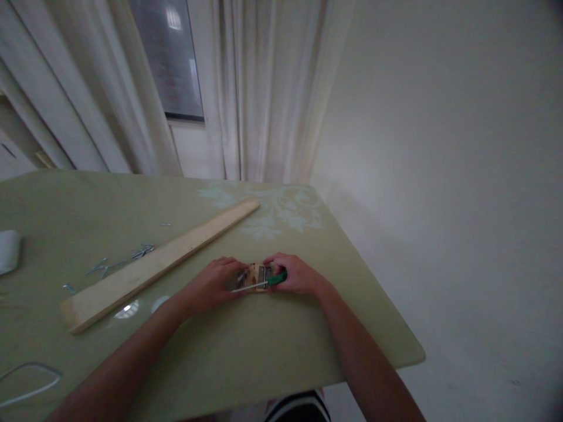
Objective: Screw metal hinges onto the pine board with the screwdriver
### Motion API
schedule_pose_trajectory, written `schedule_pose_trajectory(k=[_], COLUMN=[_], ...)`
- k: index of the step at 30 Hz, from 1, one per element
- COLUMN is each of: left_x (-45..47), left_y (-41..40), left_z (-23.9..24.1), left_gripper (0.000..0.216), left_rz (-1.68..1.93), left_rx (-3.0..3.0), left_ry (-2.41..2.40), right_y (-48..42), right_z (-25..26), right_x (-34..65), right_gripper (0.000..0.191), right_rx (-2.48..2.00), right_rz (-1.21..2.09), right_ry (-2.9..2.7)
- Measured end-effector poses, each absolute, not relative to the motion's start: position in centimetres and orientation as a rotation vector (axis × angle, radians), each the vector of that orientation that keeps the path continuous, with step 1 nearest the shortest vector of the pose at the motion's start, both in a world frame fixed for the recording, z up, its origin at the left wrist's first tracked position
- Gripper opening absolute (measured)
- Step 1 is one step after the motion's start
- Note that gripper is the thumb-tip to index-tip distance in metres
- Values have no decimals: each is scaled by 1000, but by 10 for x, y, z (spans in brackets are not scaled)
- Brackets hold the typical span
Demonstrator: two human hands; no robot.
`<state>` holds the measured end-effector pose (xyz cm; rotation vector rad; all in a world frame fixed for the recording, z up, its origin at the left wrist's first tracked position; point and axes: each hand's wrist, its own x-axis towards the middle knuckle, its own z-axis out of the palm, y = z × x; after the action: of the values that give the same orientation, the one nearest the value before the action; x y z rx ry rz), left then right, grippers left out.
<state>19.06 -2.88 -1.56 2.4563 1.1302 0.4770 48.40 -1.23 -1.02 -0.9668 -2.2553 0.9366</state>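
Observation:
A small wooden block (254,276) with a metal piece on it lies on the green table (272,346). My left hand (214,283) rests against the block's left side, fingers curled on it. My right hand (295,274) is closed round the green handle of a screwdriver (264,283), whose thin shaft runs left across the front of the block toward my left fingers.
A long wooden plank (158,262) lies diagonally to the left. Several loose screws or nails (118,262) are scattered beside it. A white object (9,251) sits at the far left edge. Curtains (259,88) and a window stand behind; the table's edge drops off at right.

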Motion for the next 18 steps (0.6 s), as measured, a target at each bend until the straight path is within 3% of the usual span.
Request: schedule_pose_trajectory(k=[4,9,15,18], left_x=[190,187,195,195], left_y=[-28,-27,-34,-35], left_z=[-13,-14,-13,-14], left_gripper=[34,40,23,28], left_rz=[484,487,521,520], left_rx=[2531,2509,2518,2516], left_ry=[1094,1069,1108,1119], right_y=[-13,-13,-11,-11], right_z=[-10,-8,-7,-8], right_x=[483,484,494,497], right_gripper=[44,41,36,36], right_rx=[-993,-1000,-1057,-1088], right_rz=[926,916,925,952], right_ry=[-2278,-2296,-2287,-2265])
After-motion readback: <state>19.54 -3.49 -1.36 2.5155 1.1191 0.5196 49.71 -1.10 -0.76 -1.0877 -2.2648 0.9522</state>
